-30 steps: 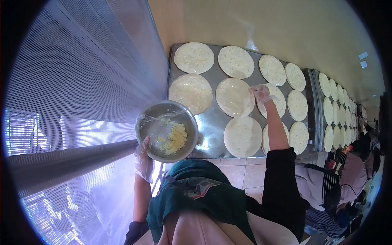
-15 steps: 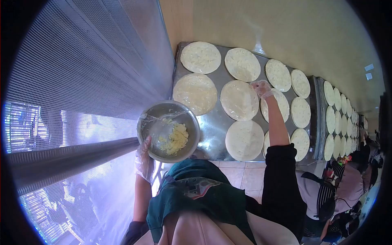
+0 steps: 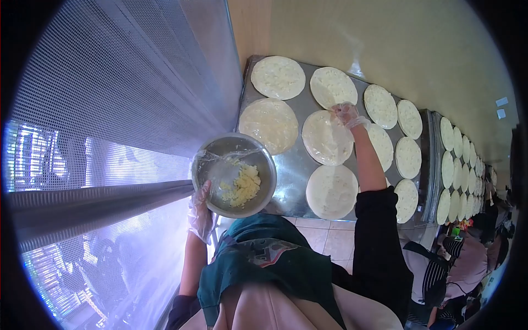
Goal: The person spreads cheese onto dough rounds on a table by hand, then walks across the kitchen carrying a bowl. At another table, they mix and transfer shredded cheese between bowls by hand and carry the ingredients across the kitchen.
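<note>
My left hand (image 3: 201, 211), in a clear plastic glove, grips the near left rim of a steel bowl (image 3: 266, 171). Inside the bowl lies a heap of pale yellow crumbly food (image 3: 242, 187). My right hand (image 3: 348, 114), gloved too, is over the upper right edge of a flat dough round (image 3: 325, 142) in the middle row. Its fingers are bent together and point left; what they hold, if anything, is hidden. Above that hand is another dough round (image 3: 332, 85) with small lumps on top. A smoother dough round (image 3: 331, 192) lies nearer my body.
Several more dough rounds lie in rows on the metal tray (image 3: 286, 181). Further trays of dough rounds (image 3: 444, 165) stretch away to the right. A mesh curtain (image 3: 137, 99) hangs at the left, crossed by a bar (image 3: 110, 206). Other people (image 3: 467, 258) are at the lower right.
My right hand has shifted slightly left and up, further over the middle dough round. The whole view has moved a little, with the bowl still in my left hand.
</note>
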Motion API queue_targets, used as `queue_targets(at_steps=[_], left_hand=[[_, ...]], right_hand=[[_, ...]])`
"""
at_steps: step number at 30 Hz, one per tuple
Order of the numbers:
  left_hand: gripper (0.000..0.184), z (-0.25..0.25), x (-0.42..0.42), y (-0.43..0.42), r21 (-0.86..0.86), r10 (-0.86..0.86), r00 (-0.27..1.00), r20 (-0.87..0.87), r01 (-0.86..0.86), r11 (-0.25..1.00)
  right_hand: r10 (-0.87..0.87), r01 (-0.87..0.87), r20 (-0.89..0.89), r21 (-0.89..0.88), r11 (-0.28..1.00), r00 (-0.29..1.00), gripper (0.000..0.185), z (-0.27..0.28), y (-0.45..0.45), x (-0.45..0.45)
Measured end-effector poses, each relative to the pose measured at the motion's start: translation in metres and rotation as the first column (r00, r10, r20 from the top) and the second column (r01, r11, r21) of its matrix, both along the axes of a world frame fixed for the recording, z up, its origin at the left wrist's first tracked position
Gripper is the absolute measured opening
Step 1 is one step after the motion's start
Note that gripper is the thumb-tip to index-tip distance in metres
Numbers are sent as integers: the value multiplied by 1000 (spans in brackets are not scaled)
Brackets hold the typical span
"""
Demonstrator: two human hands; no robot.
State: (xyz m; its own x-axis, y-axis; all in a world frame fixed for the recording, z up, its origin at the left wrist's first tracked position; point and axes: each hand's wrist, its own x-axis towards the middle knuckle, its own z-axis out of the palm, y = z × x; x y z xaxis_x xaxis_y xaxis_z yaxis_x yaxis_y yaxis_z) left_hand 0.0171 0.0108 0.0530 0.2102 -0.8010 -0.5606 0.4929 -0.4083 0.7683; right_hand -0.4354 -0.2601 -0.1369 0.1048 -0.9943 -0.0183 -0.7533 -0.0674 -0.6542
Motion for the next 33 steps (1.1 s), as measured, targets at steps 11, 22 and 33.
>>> queue_targets(at_steps=[11, 22, 33], left_hand=[[61, -23, 9, -4, 4, -181, 944, 275, 187, 982], [68, -17, -4, -7, -10, -317, 946, 66, 318, 948], [62, -3, -15, 2, 88, -345, 939, -15, 345, 935]], right_hand=[[781, -804, 202, 66, 591, 591, 23, 193, 161, 212], [598, -600, 64, 15, 800, 799, 30, 142, 228, 258], [690, -823, 468, 173, 542, 553, 27, 168, 245, 252]])
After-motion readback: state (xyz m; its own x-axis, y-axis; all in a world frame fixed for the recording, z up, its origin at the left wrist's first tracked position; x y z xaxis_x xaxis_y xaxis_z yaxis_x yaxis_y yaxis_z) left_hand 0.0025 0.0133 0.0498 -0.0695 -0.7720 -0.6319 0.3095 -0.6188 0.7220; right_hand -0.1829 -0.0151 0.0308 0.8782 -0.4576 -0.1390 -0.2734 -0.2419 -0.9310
